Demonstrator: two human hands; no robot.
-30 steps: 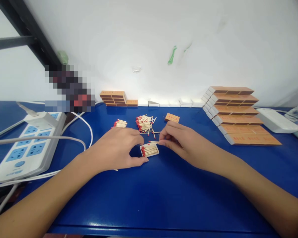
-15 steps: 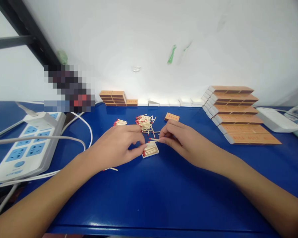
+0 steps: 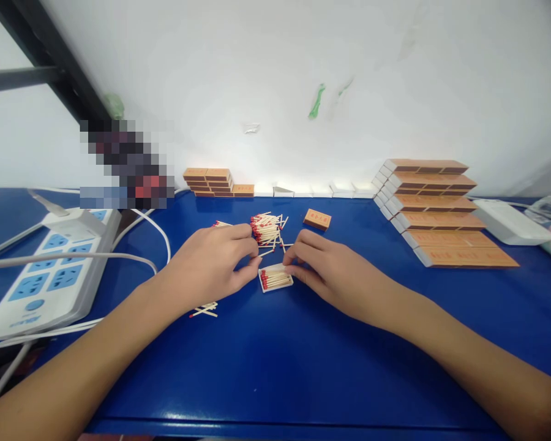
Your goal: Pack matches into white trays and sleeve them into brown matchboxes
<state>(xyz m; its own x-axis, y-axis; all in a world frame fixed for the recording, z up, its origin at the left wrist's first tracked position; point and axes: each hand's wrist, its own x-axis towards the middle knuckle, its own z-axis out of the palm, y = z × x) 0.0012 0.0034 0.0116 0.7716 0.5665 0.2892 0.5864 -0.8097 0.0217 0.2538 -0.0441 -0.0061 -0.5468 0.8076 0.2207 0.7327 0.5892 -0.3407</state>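
My left hand [image 3: 218,260] is just left of the matchbox tray [image 3: 278,288], my right hand [image 3: 326,266] at its right end. I cannot tell whether either pinches anything.

Ok so left forearm [image 3: 105,343] and right forearm [image 3: 459,343] are bare, angled inward. Left hand [image 3: 215,257] and right hand [image 3: 328,266] basically face each other, palms down-ish, fingers [image 3: 244,233] curled toward thumbs [image 3: 247,277].

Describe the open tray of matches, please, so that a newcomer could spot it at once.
On the blue tabletop, look between the left hand and right hand. The small white tray there holds red-headed matches, unlike the loose pile behind it.
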